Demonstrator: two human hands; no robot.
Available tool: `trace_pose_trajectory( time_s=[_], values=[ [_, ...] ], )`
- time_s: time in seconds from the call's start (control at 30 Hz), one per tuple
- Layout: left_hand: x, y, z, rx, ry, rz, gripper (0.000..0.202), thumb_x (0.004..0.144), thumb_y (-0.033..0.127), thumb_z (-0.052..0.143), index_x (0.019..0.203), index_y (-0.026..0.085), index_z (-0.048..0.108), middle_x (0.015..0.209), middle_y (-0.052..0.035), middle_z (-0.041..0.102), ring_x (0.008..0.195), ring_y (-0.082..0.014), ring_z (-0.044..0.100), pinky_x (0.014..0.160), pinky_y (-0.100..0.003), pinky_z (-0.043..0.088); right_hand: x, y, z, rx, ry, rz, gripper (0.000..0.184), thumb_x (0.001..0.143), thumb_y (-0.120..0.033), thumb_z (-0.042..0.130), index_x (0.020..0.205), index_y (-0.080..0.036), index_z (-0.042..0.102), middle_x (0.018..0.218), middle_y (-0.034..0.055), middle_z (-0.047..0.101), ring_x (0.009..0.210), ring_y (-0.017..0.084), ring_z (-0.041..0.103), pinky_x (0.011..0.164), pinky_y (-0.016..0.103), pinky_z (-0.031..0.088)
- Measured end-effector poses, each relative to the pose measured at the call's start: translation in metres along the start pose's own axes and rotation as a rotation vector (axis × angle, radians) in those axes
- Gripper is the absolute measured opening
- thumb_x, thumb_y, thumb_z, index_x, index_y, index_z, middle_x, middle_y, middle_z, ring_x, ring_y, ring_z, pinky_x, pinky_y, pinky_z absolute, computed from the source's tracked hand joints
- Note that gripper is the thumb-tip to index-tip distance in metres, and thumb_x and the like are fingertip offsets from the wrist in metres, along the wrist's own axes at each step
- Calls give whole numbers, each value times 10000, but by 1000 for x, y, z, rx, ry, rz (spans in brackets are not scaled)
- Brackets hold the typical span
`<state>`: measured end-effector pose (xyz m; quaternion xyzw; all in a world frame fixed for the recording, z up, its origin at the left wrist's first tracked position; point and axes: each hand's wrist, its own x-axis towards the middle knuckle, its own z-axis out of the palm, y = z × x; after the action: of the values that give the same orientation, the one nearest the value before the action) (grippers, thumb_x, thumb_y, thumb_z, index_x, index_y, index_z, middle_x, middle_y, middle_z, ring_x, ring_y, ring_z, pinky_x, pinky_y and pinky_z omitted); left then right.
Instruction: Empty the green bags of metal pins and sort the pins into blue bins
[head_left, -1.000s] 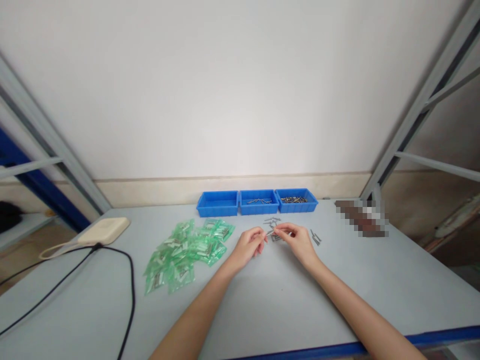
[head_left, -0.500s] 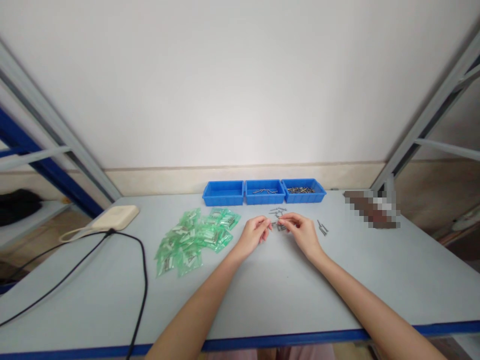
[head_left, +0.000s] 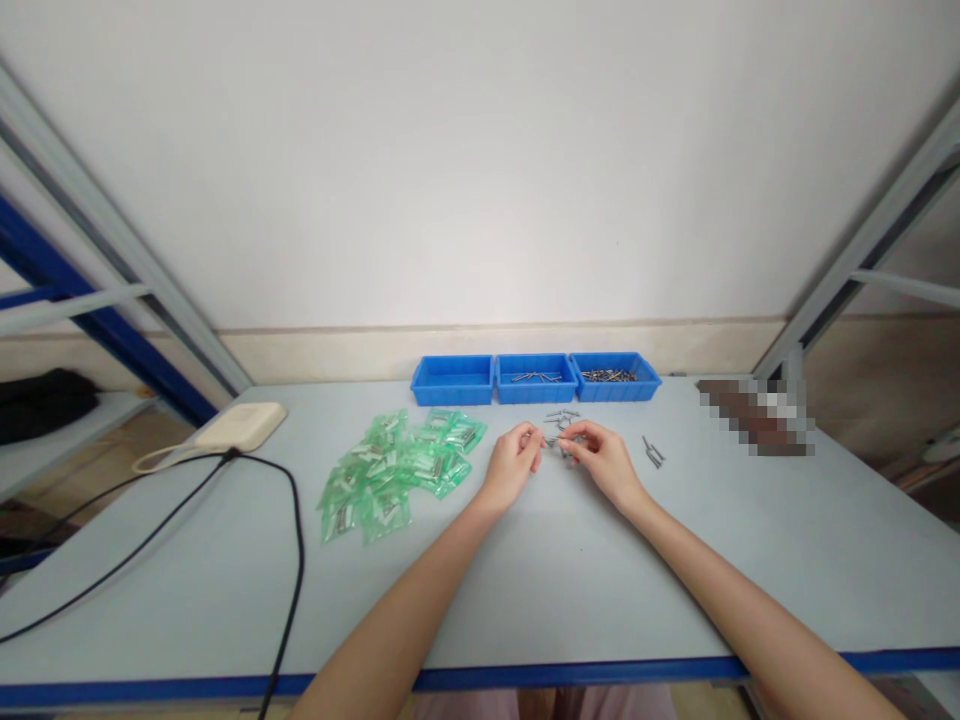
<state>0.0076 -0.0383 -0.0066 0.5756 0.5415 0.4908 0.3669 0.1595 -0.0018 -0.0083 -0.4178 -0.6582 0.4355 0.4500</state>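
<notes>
Screws (head_left: 571,413) partly hidden by right hand (head_left: 602,462), its grip pinching one; left hand (head_left: 514,462) curled, cannot tell if pinching

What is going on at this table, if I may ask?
A person's right grip seems to pinch a slim metal piece beside the left grip; whether the left holds it too is hard to tell. Loose pieces lie on the table. Filled green bags lie to the left; three blue trays stand behind.

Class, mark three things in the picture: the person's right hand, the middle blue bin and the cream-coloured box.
Right hand (head_left: 606,465): head view, on the back of the hand.
Middle blue bin (head_left: 538,394): head view, on its front wall.
Cream-coloured box (head_left: 241,424): head view, on its top.
</notes>
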Motion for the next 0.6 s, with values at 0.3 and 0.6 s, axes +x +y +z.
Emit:
trace_pose_trajectory(
  time_s=[0.3, 0.6],
  values=[
    [0, 0, 2, -55, -38, 6, 368, 831, 498, 419, 655, 177, 461, 446, 67, 372, 414, -80, 327, 457, -215, 266, 1, 0, -2, 68, 18, 51, 258, 669, -405, 668, 741, -158, 676, 709, 47, 688, 479, 124, 530, 536, 281, 447],
    [-3, 4, 0, 30, -3, 50, 336, 856, 481, 403, 727, 180, 476, 473, 63, 389, 433, -89, 345, 463, -218, 256, -2, -4, -1, 25, 36, 6, 250, 655, -408, 686, 714, -166, 668, 642, 28, 660, 469, 119, 508, 495, 262, 421]
  ],
)
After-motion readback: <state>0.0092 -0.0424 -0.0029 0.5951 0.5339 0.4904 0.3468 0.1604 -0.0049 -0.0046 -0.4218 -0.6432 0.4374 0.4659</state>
